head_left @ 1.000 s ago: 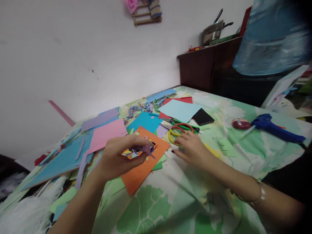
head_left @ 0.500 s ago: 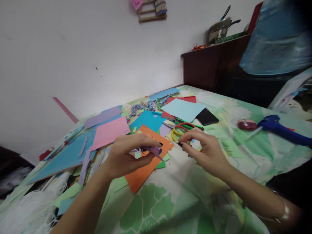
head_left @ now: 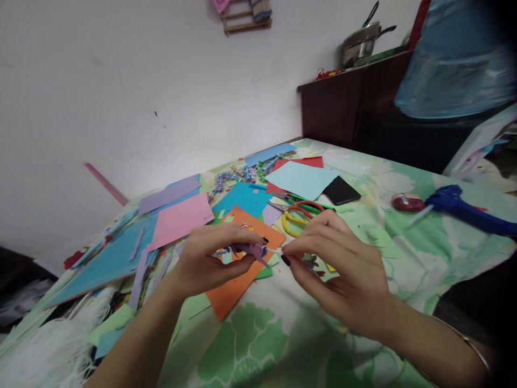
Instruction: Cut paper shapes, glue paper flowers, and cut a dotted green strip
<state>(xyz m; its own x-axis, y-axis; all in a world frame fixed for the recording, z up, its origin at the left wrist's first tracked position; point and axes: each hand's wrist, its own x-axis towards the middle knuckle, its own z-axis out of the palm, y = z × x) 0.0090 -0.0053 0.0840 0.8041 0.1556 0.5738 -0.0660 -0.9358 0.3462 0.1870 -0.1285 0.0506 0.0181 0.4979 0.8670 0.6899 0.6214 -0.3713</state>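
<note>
My left hand [head_left: 210, 258] is closed on a small rolled purple paper piece [head_left: 251, 249], held above an orange sheet [head_left: 238, 269]. My right hand [head_left: 335, 269] sits just right of it, thumb and forefinger pinched on a thin pale sliver [head_left: 274, 250] that points at the roll's end. Both hands hover low over the green floral tablecloth [head_left: 250, 345].
Scissors with red, green and yellow handles [head_left: 299, 211] lie behind my right hand. Pink [head_left: 180, 221], blue [head_left: 109, 258] and light blue [head_left: 301, 179] sheets, a black phone [head_left: 341, 190] and paper scraps crowd the table. A blue glue gun [head_left: 464, 207] lies far right, a dark cabinet [head_left: 343, 108] behind.
My right hand left the table near the scissors, rose with a pinched sliver and moved left to meet the purple roll. My left hand stayed almost still.
</note>
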